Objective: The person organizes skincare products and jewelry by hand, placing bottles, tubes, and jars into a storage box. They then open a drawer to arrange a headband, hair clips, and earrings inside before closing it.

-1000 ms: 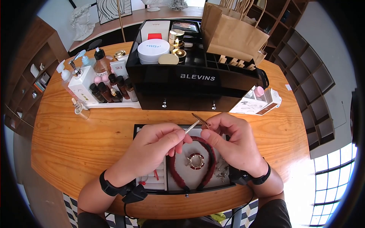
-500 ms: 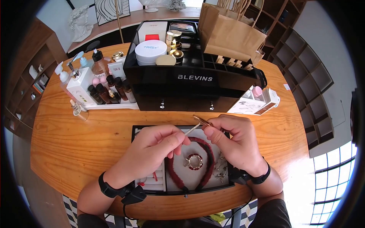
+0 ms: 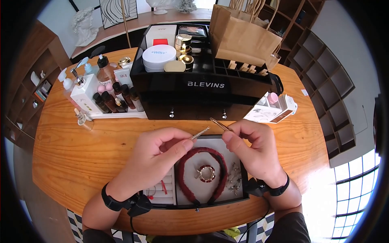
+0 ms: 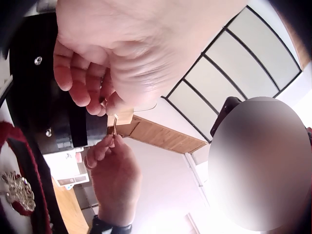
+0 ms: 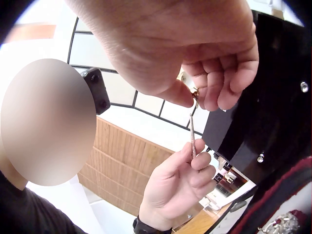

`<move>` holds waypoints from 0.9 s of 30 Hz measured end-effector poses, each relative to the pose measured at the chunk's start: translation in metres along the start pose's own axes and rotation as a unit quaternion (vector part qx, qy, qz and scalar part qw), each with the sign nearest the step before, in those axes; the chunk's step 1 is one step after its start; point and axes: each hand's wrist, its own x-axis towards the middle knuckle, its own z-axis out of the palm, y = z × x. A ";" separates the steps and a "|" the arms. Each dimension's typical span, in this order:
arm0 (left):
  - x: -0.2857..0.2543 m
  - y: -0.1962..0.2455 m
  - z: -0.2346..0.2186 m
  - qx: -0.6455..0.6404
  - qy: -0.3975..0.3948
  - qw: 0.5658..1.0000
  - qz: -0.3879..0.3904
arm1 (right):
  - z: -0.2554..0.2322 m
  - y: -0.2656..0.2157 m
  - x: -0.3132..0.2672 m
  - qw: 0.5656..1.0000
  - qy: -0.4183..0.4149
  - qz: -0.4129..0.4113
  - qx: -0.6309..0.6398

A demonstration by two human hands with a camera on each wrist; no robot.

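Between its thumb and fingers my left hand (image 3: pixel 160 152) pinches a slim, sparkly silver hair clip (image 3: pixel 200 133), its free end pointing up and right. My right hand (image 3: pixel 256 150) pinches a narrow gold-coloured hair clip (image 3: pixel 219 124), whose tip points up and left. In the head view the clips are a little apart, above the far edge of a black-rimmed jewellery tray (image 3: pixel 245 178). In the right wrist view, the silver clip (image 5: pixel 193 139) rises from the left fingertips towards the right hand. The tray holds a dark red headband (image 3: pixel 184 182) around a red-and-silver round ornament (image 3: pixel 206 173).
Small silvery jewellery (image 3: pixel 234 187) lies at the tray's right, red earrings (image 3: pixel 163 187) on its padded left section. Behind stands a black cosmetics case (image 3: pixel 194 99) with jars and paper bags (image 3: pixel 243 36) on top. Bottles (image 3: pixel 107 99) stand left, a white box (image 3: pixel 263 113) right.
The two clips, which met or overlapped earlier, are now apart. My left hand has drawn back to the left with the silver clip; my right hand has shifted slightly right.
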 end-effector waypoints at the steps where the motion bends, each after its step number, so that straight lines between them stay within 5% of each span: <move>1: 0.000 0.001 -0.002 0.042 0.020 0.999 0.026 | -0.002 0.000 0.000 1.000 0.000 -0.001 0.000; 7: 0.003 0.001 -0.013 0.173 0.082 0.965 0.178 | -0.013 0.001 0.002 0.996 -0.037 0.052 0.055; 27: -0.003 0.008 -0.006 0.168 0.034 0.978 0.122 | -0.004 -0.002 -0.001 0.992 -0.096 0.074 0.032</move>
